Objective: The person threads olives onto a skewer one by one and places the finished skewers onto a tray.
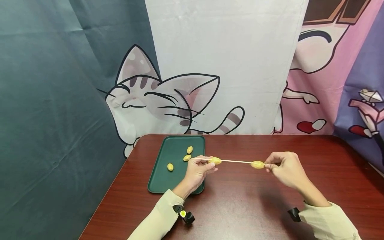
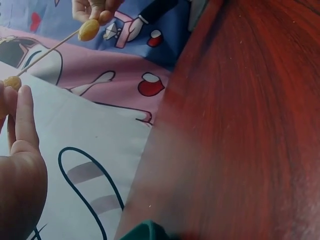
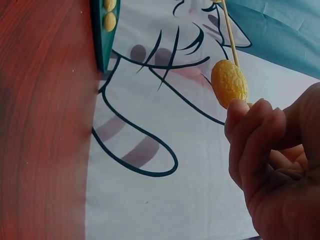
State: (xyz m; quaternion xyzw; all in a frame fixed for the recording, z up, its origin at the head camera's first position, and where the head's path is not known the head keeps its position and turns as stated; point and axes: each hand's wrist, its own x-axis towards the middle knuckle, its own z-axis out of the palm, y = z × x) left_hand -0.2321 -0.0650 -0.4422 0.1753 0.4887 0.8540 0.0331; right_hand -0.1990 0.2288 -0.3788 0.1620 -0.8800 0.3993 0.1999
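A thin wooden skewer [image 1: 235,161] is held nearly level above the table between two hands. One wrinkled yellow oval fruit [image 1: 257,164] is threaded near its right end, and a second yellow oval fruit [image 1: 215,161] sits further left on it. My left hand [image 1: 198,173] pinches the left fruit between thumb and fingers, with the skewer's left end passing along the fingers. At the other end, my right hand [image 1: 286,168] pinches the skewer just beyond the right fruit [image 3: 229,85]. The exact kind of fruit cannot be told.
A dark green tray [image 1: 162,181] lies on the left of the reddish-brown wooden table [image 1: 240,206], partly behind the left hand. Three loose yellow fruits [image 1: 170,167] lie in it. Behind the table hangs a cloth [image 1: 255,66] with cartoon figures.
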